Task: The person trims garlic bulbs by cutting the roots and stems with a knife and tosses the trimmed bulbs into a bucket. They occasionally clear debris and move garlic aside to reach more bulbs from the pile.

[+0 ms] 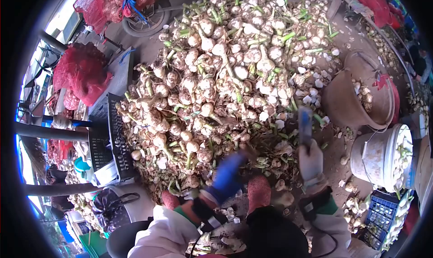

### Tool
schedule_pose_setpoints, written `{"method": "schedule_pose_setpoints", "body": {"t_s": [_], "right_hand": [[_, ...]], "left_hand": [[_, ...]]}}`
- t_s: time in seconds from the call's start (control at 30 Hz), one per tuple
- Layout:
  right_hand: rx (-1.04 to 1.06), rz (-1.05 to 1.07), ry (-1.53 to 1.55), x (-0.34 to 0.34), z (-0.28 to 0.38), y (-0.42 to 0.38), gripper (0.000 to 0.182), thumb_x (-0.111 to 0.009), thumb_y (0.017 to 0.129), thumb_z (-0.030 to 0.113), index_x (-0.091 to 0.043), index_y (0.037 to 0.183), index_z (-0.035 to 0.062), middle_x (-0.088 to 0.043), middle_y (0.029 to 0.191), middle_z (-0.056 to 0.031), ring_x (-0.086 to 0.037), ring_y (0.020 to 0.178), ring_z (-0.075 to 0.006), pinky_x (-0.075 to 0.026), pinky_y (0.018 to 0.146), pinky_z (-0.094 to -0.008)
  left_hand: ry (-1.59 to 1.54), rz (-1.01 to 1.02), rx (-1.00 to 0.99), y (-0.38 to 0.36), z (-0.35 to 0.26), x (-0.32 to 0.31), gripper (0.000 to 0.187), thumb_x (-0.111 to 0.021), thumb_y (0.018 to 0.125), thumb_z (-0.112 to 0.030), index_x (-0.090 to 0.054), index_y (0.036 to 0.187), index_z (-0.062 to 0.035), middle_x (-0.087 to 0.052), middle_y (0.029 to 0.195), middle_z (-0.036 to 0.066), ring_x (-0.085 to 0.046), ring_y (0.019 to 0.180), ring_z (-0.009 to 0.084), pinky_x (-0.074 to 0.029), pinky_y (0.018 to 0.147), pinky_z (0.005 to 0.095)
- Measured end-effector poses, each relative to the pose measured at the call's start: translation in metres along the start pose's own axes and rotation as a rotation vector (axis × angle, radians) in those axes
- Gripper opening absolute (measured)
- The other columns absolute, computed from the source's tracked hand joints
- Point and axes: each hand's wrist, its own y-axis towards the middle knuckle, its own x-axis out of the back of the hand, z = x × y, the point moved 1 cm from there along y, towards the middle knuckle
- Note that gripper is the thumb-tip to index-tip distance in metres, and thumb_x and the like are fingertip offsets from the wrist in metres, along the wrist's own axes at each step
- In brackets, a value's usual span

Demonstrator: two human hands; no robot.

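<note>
A broad heap of garlic bulbs (216,77) with stems and loose skins spreads in front of me. My left hand (228,177), in a blue glove, reaches to the near edge of the heap. Its fingers are smeared by motion, and whether anything is in them cannot be made out. To the right, my right hand (311,161), in a whitish glove, is closed around the handle of a knife (305,125). The broad blade points up and away from me, slightly blurred, beside the heap's right edge.
At the right stand a tan tub (347,102) with some garlic in it, a white bucket (367,156) and a blue crate (381,219). A black crate (118,140) borders the heap at left. Red mesh sacks (81,75) and a wheel (146,21) lie beyond.
</note>
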Motion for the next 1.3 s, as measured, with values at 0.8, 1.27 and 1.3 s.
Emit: {"method": "schedule_pose_setpoints", "body": {"t_s": [0.8,1.27,1.3], "right_hand": [[0.668,0.041,-0.406,-0.042,0.084,0.002,0.015,-0.064,0.080,0.019,-0.059,0.089,0.0076,-0.056,0.070,-0.0127,-0.057,0.060,-0.0324,-0.047,0.056,-0.0447],[0.015,0.203,0.062,-0.071,-0.016,0.008,0.021,-0.054,0.093,0.020,-0.061,0.096,0.0002,-0.064,0.077,-0.0092,-0.061,0.061,-0.0314,-0.051,0.061,-0.0391],[0.011,0.184,0.059,-0.082,-0.021,-0.009,0.021,-0.054,0.093,0.020,-0.061,0.096,0.0002,-0.064,0.077,-0.0092,-0.061,0.061,-0.0314,-0.051,0.061,-0.0391]], "left_hand": [[-0.308,-0.371,0.247,0.030,0.030,-0.010,0.061,-0.073,0.080,-0.002,-0.040,0.132,-0.0034,-0.063,0.114,0.011,-0.063,0.100,0.0163,-0.052,0.089,0.0302],[-0.593,-0.342,0.217,0.025,0.036,-0.036,0.079,-0.079,0.075,-0.004,-0.034,0.140,-0.0123,-0.054,0.116,0.006,-0.059,0.097,0.0148,-0.050,0.089,0.0324],[-0.822,-0.332,0.292,0.028,0.003,-0.034,0.070,-0.077,0.078,-0.001,-0.039,0.136,-0.0140,-0.053,0.116,0.006,-0.057,0.098,0.0148,-0.050,0.090,0.0326]]}}
